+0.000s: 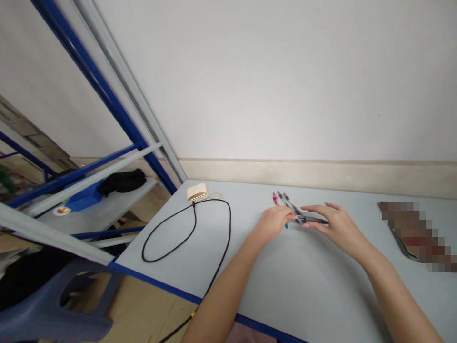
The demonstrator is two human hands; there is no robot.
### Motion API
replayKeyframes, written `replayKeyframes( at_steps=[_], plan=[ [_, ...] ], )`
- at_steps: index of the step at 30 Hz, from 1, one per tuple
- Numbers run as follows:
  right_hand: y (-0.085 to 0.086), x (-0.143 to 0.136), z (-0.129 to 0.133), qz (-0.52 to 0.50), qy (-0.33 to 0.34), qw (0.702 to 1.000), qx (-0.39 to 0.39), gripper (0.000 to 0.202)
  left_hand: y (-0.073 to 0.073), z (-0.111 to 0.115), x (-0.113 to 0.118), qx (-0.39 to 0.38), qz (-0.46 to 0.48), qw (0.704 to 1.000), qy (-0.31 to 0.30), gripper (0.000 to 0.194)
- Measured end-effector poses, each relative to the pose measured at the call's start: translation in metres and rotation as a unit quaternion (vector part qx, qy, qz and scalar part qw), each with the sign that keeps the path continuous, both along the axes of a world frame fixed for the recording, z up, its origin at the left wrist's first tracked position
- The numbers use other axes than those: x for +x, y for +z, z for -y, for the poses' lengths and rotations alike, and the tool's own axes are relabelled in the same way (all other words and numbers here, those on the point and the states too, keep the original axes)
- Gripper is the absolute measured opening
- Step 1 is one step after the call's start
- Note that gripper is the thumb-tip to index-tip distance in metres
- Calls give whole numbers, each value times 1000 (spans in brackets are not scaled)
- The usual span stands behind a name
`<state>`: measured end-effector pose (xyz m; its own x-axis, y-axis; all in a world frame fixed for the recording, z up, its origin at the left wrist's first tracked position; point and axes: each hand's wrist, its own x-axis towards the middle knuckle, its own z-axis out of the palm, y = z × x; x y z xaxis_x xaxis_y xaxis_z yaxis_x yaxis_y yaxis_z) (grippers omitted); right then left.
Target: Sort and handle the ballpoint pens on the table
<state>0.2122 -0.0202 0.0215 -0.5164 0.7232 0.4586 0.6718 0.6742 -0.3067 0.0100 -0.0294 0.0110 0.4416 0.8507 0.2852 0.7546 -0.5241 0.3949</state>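
Observation:
My left hand [272,223] is pinched on one end of a dark pen [314,219], which lies roughly level just above the table. Around the pen's other end, my right hand [338,227] is open, thumb and fingers apart; whether it touches the pen I cannot tell. Behind the fingers, a few more pens lie slanting on the table. A red-ended pen [274,198] is partly covered by my left hand. Beside it are clear-and-dark pens [287,198], their near ends crossing under the held pen.
A cream box-shaped device [197,192] stands at the table's back left, its black cable [229,228] looping forward over the front edge. At the right lies a flat item [403,245], mostly blurred out. Blue-and-white frame posts [143,143] border the left side; a stool [85,305] stands below.

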Motion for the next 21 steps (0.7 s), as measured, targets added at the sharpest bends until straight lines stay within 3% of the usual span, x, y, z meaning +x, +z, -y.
replayKeyframes(
  at_steps=[2, 5, 10, 15, 21],
  plan=[
    [-2, -2, 0, 7, 16, 1000, -12, 26, 0, 0, 0, 1, 1, 1000, 6, 26],
    [-6, -7, 0, 31, -10, 999, -23, 27, 1, 0, -2, -3, -2, 1000, 18, 27],
    [-11, -11, -1, 35, -27, 997, 65, 31, 0, -2, -2, -13, -7, 1000, 21, 26],
    [-8, -10, 1, 74, -40, 993, 77, 26, 1, -2, -1, -21, -5, 999, 25, 26],
    [-5, -13, 3, 48, -37, 992, 107, 28, 3, -1, -2, -42, -1, 998, 43, 30]
  ],
)
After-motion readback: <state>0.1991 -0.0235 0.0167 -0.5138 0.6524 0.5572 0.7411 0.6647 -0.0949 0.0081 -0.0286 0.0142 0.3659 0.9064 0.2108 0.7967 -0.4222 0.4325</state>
